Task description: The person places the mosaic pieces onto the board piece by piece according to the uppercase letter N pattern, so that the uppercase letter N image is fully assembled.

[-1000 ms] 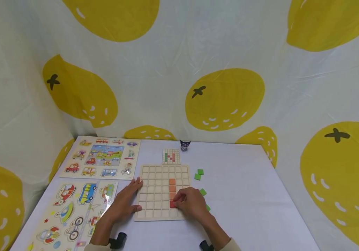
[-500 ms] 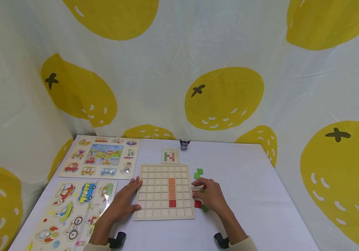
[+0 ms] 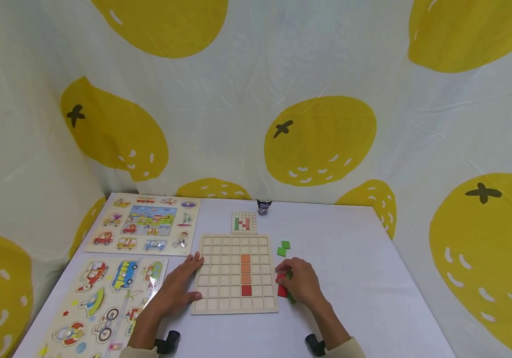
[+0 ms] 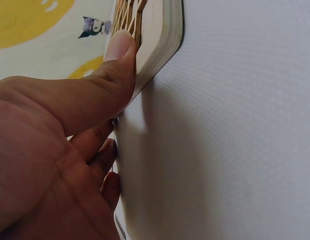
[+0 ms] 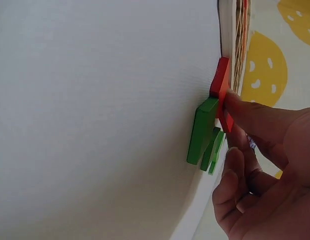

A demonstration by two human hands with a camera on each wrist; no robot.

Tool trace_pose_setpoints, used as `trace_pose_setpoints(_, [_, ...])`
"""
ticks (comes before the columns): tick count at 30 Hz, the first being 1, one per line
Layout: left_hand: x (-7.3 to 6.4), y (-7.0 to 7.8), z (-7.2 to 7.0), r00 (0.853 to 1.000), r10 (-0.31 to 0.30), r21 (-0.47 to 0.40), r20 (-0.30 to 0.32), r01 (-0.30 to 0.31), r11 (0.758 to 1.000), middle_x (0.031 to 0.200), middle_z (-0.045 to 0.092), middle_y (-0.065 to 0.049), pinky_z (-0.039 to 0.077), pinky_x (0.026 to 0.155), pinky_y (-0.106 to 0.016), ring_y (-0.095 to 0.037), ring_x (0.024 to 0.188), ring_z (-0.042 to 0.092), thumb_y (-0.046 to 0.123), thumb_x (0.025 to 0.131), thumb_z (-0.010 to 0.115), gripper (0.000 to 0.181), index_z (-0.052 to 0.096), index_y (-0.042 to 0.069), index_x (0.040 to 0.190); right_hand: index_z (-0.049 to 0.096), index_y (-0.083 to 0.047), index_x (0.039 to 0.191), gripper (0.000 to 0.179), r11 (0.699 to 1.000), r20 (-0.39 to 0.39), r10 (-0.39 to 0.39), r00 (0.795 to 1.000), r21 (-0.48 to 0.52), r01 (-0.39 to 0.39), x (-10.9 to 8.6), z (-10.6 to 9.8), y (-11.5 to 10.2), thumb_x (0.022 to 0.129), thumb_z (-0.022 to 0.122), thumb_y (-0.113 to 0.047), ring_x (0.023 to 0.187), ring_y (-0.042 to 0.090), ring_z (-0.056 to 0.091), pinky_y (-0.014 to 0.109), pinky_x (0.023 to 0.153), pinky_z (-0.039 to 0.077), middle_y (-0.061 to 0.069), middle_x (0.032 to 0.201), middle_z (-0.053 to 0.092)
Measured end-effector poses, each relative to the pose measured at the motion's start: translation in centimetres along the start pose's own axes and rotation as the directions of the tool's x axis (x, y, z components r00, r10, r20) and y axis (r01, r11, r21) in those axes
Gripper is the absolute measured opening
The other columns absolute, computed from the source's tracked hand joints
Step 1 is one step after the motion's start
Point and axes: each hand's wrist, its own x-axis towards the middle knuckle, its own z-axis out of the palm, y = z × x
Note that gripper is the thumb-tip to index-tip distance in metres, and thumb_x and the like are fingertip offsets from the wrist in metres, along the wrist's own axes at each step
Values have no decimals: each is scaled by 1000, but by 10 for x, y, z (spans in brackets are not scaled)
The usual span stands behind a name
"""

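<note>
A wooden grid board (image 3: 220, 302) lies mid-table, with orange tiles (image 3: 245, 268) in one column and a red tile (image 3: 247, 290) below them. At its left edge rests my left hand (image 3: 176, 291), fingers spread and thumb (image 4: 120, 47) touching the rim. Right of the board, my right hand (image 3: 302, 282) pinches a red square tile (image 3: 280, 279) between thumb and fingers. Another red tile (image 3: 282, 292) lies just under it. Green tiles (image 5: 202, 132) sit beside them, partly hidden by the hand in the head view.
Two more green tiles (image 3: 284, 248) lie farther back. A small pattern card (image 3: 244, 223) and a dark figurine (image 3: 263, 207) stand behind the board. Two picture puzzle boards (image 3: 144, 250) fill the left side. A lemon-print cloth (image 3: 220, 134) hangs behind the table.
My right hand has left the red tile in the grid and moved right to the loose tiles, where it has taken hold of a red one. My left hand stays put.
</note>
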Motion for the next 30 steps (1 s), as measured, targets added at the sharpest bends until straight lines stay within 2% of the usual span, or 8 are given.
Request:
trace_pose_setpoints(4, [0,0,0,1000,-3,5,3,3,1000,176,26,-13,23,130,-67,-41,165,18,14,81,91,99,38,9,165,80,-19,96,22,1000,-7,8,1000,-9,-8,-1,-2,0,79,94,-13,92,16,58,28,70,51,-3,92,67])
trace_pose_setpoints(8, [0,1,0,1000,-4,5,2,4,1000,176,26,-13,23,130,-67,-42,165,18,14,80,91,99,39,9,165,77,-20,91,22,1000,-27,23,999,-1,-23,-1,-3,0,79,94,-12,84,15,56,27,63,48,-4,84,64])
trace_pose_setpoints(14, [0,2,-1,1000,-10,-3,-2,10,1000,176,26,-13,23,130,-67,-41,164,19,14,80,92,100,39,10,165,73,-22,88,21,992,-73,65,995,112,-56,-2,2,-9,82,92,-15,76,16,54,26,53,46,-3,77,61])
trace_pose_setpoints(17, [0,1,-2,1000,-13,-4,-3,13,1000,176,27,-12,23,130,-67,-41,165,19,14,80,92,100,39,10,165,73,-21,88,20,983,-49,42,998,178,-33,-3,8,-16,83,91,-17,75,17,55,25,52,47,-2,76,62])
trace_pose_setpoints(22, [0,1,-2,1000,-16,-4,6,16,1000,177,25,-12,23,130,-66,-40,165,18,15,80,91,101,38,11,166,72,-20,87,19,972,13,5,1000,234,-8,-5,21,-31,84,91,-19,70,16,57,25,53,47,-3,73,63])
trace_pose_setpoints(30, [-1,0,0,1000,-3,-7,3,3,1000,177,25,-12,23,130,-66,-41,165,18,15,82,90,99,37,10,166,71,-20,84,20,979,46,-4,999,206,-5,-3,42,-48,84,91,-20,66,12,59,24,57,46,-6,69,64])
